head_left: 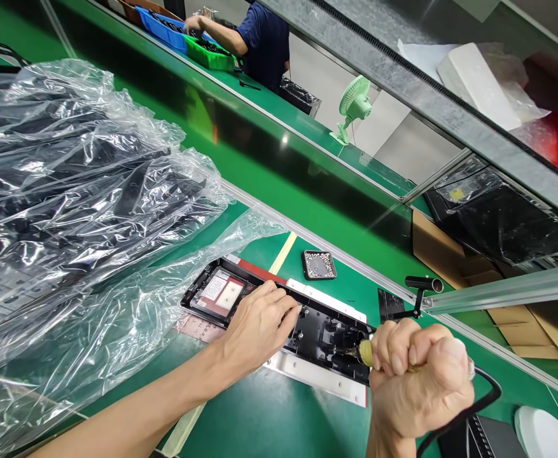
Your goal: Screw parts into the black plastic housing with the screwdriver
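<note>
My right hand (419, 375) is wrapped around an electric screwdriver (365, 352) with a yellowish front collar and a black cable. Its bit points down into the right part of a long black plastic housing (314, 327). Across the middle of that housing lies my left hand (262, 318), fingers bent and gripping it. The housing has a rectangular window at its left end and rests in a white and red fixture (324, 380). Behind it stands a small black tray (319, 264) of tiny screws. The screwdriver's tip is hard to make out.
Plastic-wrapped black parts (83, 165) pile up on the left. A metal rail with a black tube bracket (422, 296) stands at right, near cardboard (441, 251). Beyond the green conveyor are a green fan (354, 105) and a co-worker (264, 44) reaching into bins (207, 54).
</note>
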The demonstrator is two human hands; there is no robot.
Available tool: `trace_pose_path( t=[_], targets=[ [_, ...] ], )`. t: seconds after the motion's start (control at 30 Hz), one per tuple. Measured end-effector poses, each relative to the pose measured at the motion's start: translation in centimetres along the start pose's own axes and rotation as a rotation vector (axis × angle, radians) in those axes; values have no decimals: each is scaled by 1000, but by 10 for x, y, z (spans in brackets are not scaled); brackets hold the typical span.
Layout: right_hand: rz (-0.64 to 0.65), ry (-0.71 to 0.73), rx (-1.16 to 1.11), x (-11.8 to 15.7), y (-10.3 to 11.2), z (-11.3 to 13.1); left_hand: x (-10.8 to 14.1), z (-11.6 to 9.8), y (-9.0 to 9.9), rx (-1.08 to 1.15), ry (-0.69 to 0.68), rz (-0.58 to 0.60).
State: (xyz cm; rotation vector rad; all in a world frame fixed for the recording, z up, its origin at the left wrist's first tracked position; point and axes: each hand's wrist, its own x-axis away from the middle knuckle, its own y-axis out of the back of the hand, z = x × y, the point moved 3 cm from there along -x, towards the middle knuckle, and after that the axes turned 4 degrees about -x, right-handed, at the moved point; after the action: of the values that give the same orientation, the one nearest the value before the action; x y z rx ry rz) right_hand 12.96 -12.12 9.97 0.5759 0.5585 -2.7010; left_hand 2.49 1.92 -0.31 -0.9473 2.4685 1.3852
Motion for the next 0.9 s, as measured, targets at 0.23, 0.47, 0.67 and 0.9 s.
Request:
trace_pose_path(
  t=[0.23, 0.47, 0.67, 0.9],
  targets=[
    [-15, -4, 2, 0, 0, 0, 0, 0, 0, 1, 3, 5],
    [-13, 2, 5, -1, 1, -1, 0, -1, 0, -4, -7, -5],
    [-10, -5, 7, -1, 0, -1, 0, -1, 1, -7, -5, 7],
    [14, -14, -9, 0, -3, 0, 0, -2, 2, -9, -6, 22]
  ],
)
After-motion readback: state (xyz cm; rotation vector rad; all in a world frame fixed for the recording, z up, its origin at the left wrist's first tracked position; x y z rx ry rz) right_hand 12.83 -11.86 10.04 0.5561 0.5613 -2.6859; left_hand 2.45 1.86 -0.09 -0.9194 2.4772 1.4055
